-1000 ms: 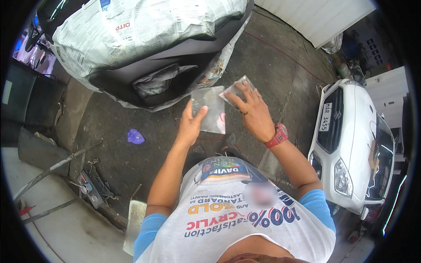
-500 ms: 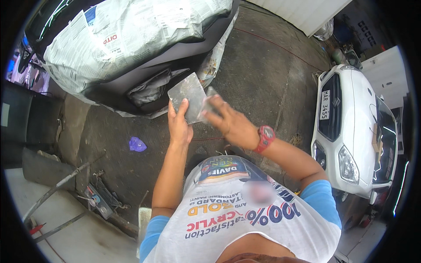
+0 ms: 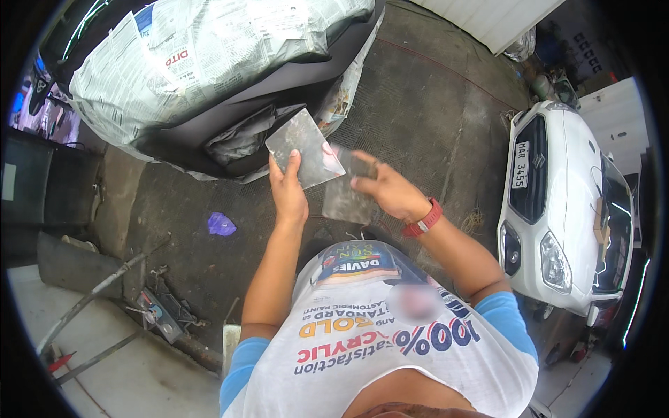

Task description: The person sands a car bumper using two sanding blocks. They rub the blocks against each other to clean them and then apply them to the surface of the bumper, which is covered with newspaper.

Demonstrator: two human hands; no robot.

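My left hand (image 3: 289, 191) grips a flat, square, smudged grey plate (image 3: 296, 143), thumb on top and fingers beneath. Close to the plate's right corner lies a dab of pink paste (image 3: 329, 157). My right hand (image 3: 396, 194), with a red watch on its wrist, pinches a grey rectangular spreader blade (image 3: 348, 200), blurred by motion. The blade hangs beside and partly below the plate's right corner; whether the two touch I cannot tell. A little pink shows near the blade's upper end too.
Ahead stands a dark car body (image 3: 209, 115) masked with newspaper (image 3: 209, 49). A white car (image 3: 557, 202) is parked at the right. On the floor lies a purple crumpled piece (image 3: 221, 224). A metal jack-like tool (image 3: 164, 317) and bars (image 3: 90, 299) are at the lower left.
My right hand has shifted right and turned, swinging the spreader blade down so its broad face shows. The pink dab on the plate is now plainly visible. My left hand has barely moved.
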